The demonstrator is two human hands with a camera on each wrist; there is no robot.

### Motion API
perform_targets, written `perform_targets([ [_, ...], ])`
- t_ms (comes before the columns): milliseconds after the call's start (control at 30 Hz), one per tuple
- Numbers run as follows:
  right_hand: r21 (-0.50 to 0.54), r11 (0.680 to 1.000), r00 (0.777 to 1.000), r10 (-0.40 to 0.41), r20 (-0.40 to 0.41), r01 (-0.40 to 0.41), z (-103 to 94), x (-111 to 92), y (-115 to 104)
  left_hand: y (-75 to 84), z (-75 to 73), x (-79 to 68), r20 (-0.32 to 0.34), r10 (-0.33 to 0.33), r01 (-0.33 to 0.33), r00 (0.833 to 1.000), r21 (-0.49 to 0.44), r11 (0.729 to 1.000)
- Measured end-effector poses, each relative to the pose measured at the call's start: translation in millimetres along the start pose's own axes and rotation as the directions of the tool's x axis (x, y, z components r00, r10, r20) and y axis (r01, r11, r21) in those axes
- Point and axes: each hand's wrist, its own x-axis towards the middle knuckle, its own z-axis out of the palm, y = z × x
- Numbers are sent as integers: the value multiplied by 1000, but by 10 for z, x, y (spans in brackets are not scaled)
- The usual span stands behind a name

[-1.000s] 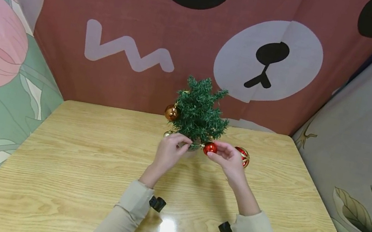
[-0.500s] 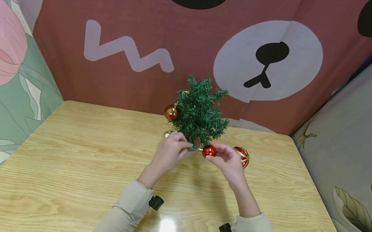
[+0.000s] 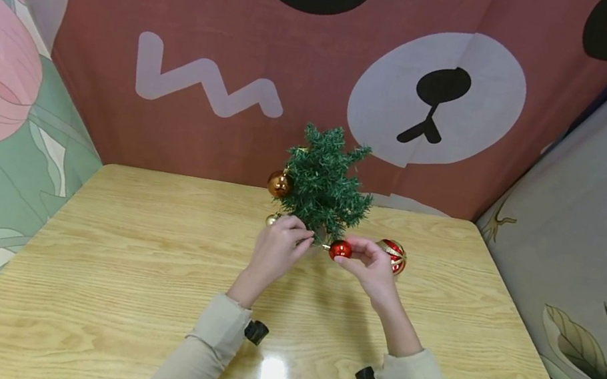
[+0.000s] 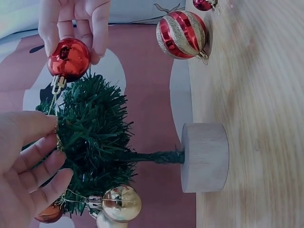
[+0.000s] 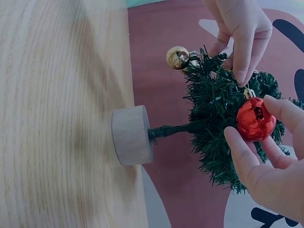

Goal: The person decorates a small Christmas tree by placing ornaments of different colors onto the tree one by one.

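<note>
A small artificial Christmas tree (image 3: 323, 179) stands on a round wooden base (image 4: 206, 157) near the back of the table. In front of its lower branches my right hand (image 3: 374, 273) holds a shiny red bauble (image 4: 69, 59) between thumb and fingers. A thin gold string (image 4: 53, 102) runs from the bauble's gold cap to my left hand (image 3: 278, 246), which pinches it between thumb and fingers close to the green branches. A copper bauble (image 3: 279, 184) and a gold bauble (image 4: 122, 203) hang on the tree's left side; another pale one is partly hidden behind the gold.
On the table right of the tree sits a larger red-and-gold striped bauble (image 4: 183, 34), partly behind my right hand in the head view. Near it lies a small dark red bauble (image 4: 203, 4). A printed cloth (image 3: 219, 12) hangs behind the wooden table (image 3: 145, 256).
The red bauble and my right hand have moved slightly down, towards me. My left hand has stayed almost in place by the lower branches.
</note>
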Motion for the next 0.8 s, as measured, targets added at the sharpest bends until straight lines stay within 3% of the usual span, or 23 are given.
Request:
perform_targets([
  [467,-11,999,999,46,-7,-46,50,20,65,49,6,16,101,-20,15,995,51,999],
  [800,-5,996,996,85,-9,-85,77,51,136,57,26,-3,75,-48,45,996,35,998],
])
